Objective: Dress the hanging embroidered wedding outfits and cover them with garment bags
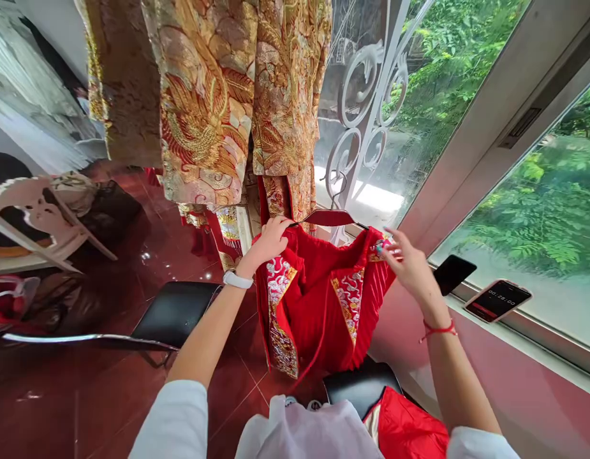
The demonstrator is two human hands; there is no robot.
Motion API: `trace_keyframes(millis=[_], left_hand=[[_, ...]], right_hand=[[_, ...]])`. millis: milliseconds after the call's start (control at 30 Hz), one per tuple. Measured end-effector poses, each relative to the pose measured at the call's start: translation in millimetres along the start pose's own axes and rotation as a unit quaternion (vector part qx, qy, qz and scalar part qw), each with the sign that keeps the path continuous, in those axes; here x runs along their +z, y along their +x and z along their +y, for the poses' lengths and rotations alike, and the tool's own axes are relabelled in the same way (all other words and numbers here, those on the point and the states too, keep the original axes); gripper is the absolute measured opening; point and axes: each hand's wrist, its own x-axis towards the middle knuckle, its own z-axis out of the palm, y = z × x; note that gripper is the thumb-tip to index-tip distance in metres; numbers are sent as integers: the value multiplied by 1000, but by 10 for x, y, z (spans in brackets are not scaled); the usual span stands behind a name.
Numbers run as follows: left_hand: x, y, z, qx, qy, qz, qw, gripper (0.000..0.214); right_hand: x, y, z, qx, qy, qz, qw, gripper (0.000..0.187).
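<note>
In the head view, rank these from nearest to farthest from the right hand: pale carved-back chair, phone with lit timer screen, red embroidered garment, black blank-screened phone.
1. Red embroidered garment: at the right hand.
2. Black blank-screened phone: just to its right.
3. Phone with lit timer screen: farther right.
4. Pale carved-back chair: far left, background.

Windowsill: dark-screened phone; timer phone reading 00:28:00, near room-side edge.
Hanging: gold-embroidered garments, red showing among stitching.
Window: metal-framed; green foliage beyond; white scrollwork leftward.
Floor: glossy, dark red; black-seated chair; carved white chair.
Far left: pale gowns, blurred.
</note>
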Motion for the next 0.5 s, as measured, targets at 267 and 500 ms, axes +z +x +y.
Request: trace_keyframes(millis=[267,500], left_hand=[[209,-110,76,20,-116,255,960,53],[28,-160,-3,8,-206,188,960,38]], right_hand=[[340,80,5,-79,-44,163,982,41],[1176,-115,-653,-128,188,57,972,29]])
